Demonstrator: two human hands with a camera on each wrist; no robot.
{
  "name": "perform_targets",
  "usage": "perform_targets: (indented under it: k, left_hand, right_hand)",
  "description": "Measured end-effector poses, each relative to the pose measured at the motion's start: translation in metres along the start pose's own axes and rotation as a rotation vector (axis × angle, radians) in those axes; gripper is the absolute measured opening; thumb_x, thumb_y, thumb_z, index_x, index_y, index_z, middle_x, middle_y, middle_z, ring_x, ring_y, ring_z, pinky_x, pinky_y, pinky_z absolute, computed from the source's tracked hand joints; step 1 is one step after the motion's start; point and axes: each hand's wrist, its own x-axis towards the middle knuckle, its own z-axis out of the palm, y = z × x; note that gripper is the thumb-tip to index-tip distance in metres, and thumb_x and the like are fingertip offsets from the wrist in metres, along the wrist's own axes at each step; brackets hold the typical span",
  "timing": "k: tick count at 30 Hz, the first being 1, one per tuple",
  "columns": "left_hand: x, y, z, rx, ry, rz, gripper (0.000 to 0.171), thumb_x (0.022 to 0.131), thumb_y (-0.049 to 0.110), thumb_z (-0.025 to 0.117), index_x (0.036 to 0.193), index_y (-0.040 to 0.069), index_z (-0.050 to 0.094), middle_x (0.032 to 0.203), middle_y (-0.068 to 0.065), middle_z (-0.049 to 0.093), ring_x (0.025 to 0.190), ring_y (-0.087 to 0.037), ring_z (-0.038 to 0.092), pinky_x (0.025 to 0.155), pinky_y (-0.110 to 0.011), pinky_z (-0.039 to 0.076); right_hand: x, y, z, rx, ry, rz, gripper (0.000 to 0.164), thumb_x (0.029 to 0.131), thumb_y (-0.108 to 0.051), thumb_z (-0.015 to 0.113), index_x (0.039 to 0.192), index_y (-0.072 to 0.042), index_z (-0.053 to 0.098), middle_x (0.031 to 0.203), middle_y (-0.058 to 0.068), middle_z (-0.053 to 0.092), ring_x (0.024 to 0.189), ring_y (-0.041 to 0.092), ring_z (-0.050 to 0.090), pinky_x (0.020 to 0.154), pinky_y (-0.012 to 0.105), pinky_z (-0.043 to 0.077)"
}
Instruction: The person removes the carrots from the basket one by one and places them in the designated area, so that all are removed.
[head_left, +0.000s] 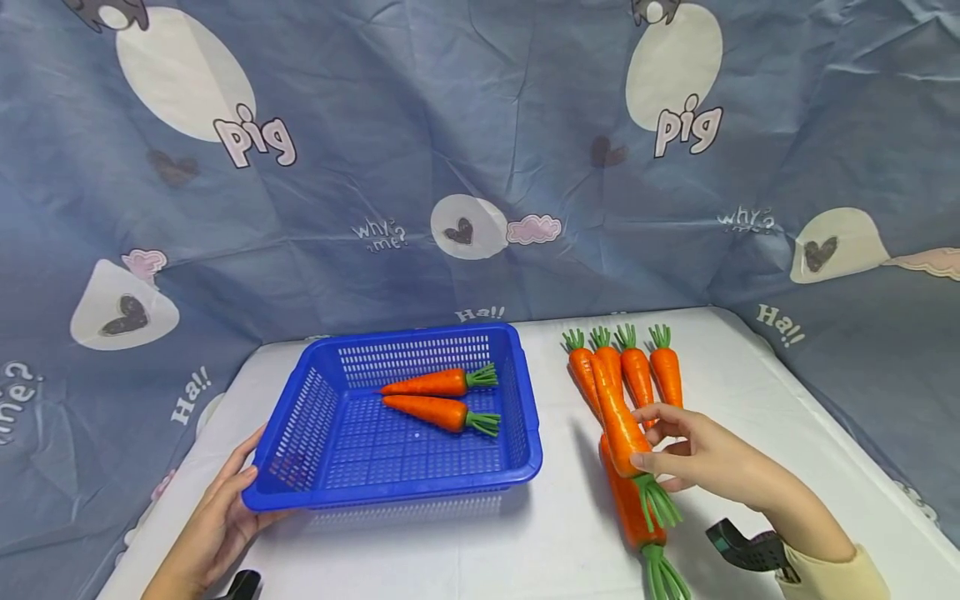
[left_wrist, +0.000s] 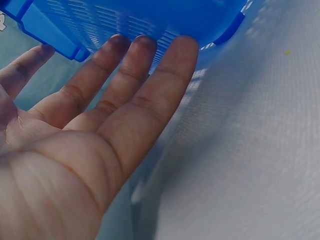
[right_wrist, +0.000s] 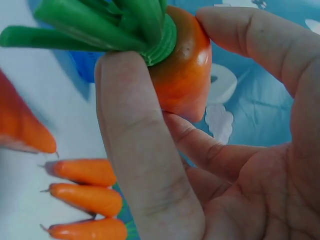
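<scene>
My right hand (head_left: pixel 701 450) pinches an orange toy carrot (head_left: pixel 618 417) with green stalks near its stalk end, its tip pointing away. In the right wrist view its thick end (right_wrist: pixel 185 70) is between thumb and fingers. Partly hidden beneath it, another carrot (head_left: pixel 626 508) lies on the white table. Two carrots lie inside a blue plastic basket, the upper carrot (head_left: pixel 431 382) and the lower carrot (head_left: pixel 435 411). My left hand (head_left: pixel 221 517) is at the near left corner of the basket (head_left: pixel 390 492); in the left wrist view its fingers (left_wrist: pixel 172 65) are nearly straight against the basket wall.
Several more carrots (head_left: pixel 665 371) lie in a row at the back right of the white table (head_left: pixel 555 533), stalks pointing away. A blue-grey printed cloth (head_left: pixel 480 150) hangs behind the table and along its sides.
</scene>
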Motion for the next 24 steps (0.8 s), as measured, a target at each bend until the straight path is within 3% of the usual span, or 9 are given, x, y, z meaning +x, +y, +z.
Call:
perform_targets:
  k: [8, 14, 24]
  left_hand:
    - [-0.001, -0.001, 0.0, 0.006, 0.013, -0.008, 0.053, 0.111, 0.019, 0.024, 0.16, 0.036, 0.015, 0.137, 0.015, 0.059, 0.119, -0.016, 0.066, 0.091, -0.044, 0.057]
    - [0.0, -0.001, 0.0, -0.02, 0.005, -0.006, 0.053, 0.111, 0.018, 0.023, 0.16, 0.036, 0.016, 0.137, 0.015, 0.06, 0.119, -0.016, 0.066, 0.092, -0.044, 0.057]
    - [0.0, -0.001, 0.0, -0.024, 0.002, -0.002, 0.053, 0.111, 0.018, 0.023, 0.16, 0.036, 0.016, 0.137, 0.014, 0.06, 0.119, -0.017, 0.066, 0.092, -0.043, 0.057]
  right_hand:
    - [-0.008, 0.02, -0.003, 0.039, 0.015, 0.091, 0.062, 0.094, -0.024, 0.069, 0.142, 0.001, 0.04, 0.11, 0.015, 0.054, 0.09, 0.02, 0.067, 0.074, 0.037, 0.06]
    - [-0.015, 0.032, -0.007, 0.044, 0.018, 0.111, 0.064, 0.095, -0.024, 0.067, 0.145, 0.003, 0.037, 0.108, 0.015, 0.054, 0.089, 0.02, 0.066, 0.073, 0.037, 0.06]
    - [-0.024, 0.048, -0.009, 0.048, -0.006, 0.171, 0.062, 0.096, -0.028, 0.066, 0.142, 0.003, 0.039, 0.103, 0.013, 0.056, 0.074, 0.016, 0.061, 0.061, 0.03, 0.054]
